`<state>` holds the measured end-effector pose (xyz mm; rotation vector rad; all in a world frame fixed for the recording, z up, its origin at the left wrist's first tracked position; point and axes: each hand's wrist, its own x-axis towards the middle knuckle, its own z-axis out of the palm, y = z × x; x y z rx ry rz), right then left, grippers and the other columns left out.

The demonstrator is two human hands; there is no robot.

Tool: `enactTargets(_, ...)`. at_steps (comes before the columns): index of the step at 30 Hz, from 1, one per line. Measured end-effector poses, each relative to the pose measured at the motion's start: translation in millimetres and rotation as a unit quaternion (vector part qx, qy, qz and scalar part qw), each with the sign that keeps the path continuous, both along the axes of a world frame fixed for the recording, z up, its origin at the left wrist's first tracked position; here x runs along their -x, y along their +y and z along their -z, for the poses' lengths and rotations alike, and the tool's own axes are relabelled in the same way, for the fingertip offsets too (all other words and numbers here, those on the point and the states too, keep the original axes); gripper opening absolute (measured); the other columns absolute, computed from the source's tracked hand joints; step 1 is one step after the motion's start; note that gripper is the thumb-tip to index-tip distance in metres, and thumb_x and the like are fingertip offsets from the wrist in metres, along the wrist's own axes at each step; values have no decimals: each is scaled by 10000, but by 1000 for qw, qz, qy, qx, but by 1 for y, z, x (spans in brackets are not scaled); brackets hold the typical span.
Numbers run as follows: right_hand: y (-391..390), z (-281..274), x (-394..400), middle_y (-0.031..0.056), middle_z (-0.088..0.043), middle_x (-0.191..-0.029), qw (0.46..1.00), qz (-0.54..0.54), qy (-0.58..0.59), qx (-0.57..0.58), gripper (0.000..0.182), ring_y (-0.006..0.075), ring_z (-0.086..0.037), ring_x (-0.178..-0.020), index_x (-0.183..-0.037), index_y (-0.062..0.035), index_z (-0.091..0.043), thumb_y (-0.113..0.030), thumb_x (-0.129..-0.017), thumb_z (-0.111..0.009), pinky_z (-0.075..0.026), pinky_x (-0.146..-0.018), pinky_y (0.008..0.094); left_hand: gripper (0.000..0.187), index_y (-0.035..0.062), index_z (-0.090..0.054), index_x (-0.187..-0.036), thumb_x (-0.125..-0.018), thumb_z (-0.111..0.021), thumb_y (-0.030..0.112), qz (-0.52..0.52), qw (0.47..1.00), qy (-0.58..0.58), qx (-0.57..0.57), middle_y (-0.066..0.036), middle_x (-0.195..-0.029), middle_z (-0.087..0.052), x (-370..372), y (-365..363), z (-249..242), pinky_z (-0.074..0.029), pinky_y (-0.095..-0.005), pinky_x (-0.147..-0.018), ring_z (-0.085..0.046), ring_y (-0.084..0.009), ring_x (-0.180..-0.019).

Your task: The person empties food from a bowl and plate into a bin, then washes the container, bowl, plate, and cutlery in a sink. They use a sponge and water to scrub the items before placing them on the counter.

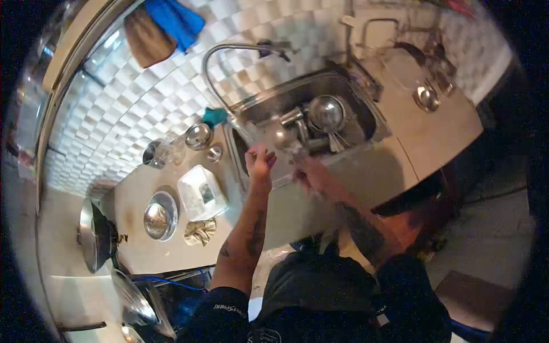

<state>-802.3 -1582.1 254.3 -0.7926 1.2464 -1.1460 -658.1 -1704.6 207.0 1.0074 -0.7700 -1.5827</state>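
Observation:
My left hand [260, 163] is raised over the near left edge of the sink [274, 182], its fingers apart and slightly bent, with nothing seen in it. Just beyond it a pale streak like running water [250, 132] drops below the faucet. My right hand [311, 176] is at the sink's front rim, smeared by motion, with fingers curled round something greyish that I cannot make out. Inside the sink lie a round metal bowl [327, 113], a smaller rounded shiny piece [283, 139] and several other metal utensils.
A curved faucet [209, 71] rises behind the sink. Left on the counter are a white plastic container [201, 193], a crumpled cloth [200, 231], a metal bowl on a plate [160, 220] and a teal cloth [214, 117]. Shiny metalware [426, 98] stands to the right.

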Motion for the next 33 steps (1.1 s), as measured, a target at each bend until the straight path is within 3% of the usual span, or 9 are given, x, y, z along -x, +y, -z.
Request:
enactTargets(3, -91, 31, -47, 26, -610, -690, 998, -42, -13, 34, 332, 88, -521, -536, -1061, -37, -608, -343, -950, -543, -411, -459, 253, 467, 83, -357, -1274, -883, -600, 158, 60, 995, -76, -29, -122, -1054, -579, -13, -44, 3, -512, -355, -554, -610, -213, -737)
enactTargets(8, -108, 54, -62, 30, -629, -758, 996, -2, -59, -60, 289, 107, -568, -595, -1001, -41, -616, -318, -946, -554, -434, -498, 289, 298, 0, -678, -864, -885, -580, 281, 54, 898, -420, 123, -196, -740, -673, -25, -119, 63, -506, -434, -669, -659, -302, -701)
enactTargets(13, -119, 50, -62, 85, -620, -707, 992, -52, 62, -99, 277, 166, -548, -478, -1038, -18, -587, -274, -953, -523, -422, -435, 323, 439, -27, -632, -1034, -902, -575, 389, -5, 996, -26, -83, -218, -921, -665, -10, -112, 55, -496, -430, -749, -645, -346, -844)
enactTargets(18, -141, 64, -68, 236, -645, -861, 861, -74, 488, 123, 257, 413, -630, -755, -1080, 12, -548, -173, -919, -469, -482, -648, 496, 473, -55, -630, -977, -908, -564, 408, -31, 976, -215, -22, -230, -901, -669, -11, -105, 69, -487, -444, -728, -654, -337, -815)
enactTargets(23, -149, 78, -55, 272, -626, -944, 886, -114, 438, 99, 244, 461, -589, -906, -1019, 4, -563, -183, -878, -494, -461, -770, 532, 485, -73, -637, -889, -913, -556, 405, -5, 951, -284, -120, -233, -850, -676, -14, -106, 65, -484, -460, -677, -666, -333, -756)
enactTargets(25, -157, 77, -46, 271, -623, -941, 865, -111, 479, 100, 243, 456, -596, -890, -988, 9, -571, -194, -876, -497, -466, -763, 531, 468, -63, -641, -826, -903, -574, 393, 43, 881, -468, 61, -202, -766, -665, -16, -118, 161, -471, -468, -617, -639, -308, -657)
enactTargets(28, -173, 96, -32, 265, -619, -931, 821, -153, 540, 108, 245, 452, -600, -869, -955, 20, -576, -199, -878, -500, -469, -751, 533, 419, -27, -659, -795, -884, -596, 377, 25, 929, -369, -4, -159, -715, -653, -6, -88, 133, -468, -459, -596, -615, -291, -605)
enactTargets(31, -178, 106, -23, 268, -613, -934, 804, -224, 533, 138, 251, 446, -604, -868, -968, 27, -572, -201, -872, -526, -480, -745, 515, 360, 12, -675, -827, -855, -620, 367, 128, 750, -625, 174, -126, -713, -653, -6, -86, 149, -488, -428, -629, -616, -304, -624)
enactTargets(33, -183, 88, -20, 286, -604, -954, 804, -248, 518, 151, 261, 448, -603, -887, -1012, 25, -569, -190, -865, -544, -492, -755, 492, 309, 32, -677, -856, -847, -618, 335, 104, 716, -664, 191, -120, -751, -664, -13, -100, 172, -503, -407, -667, -632, -320, -676)
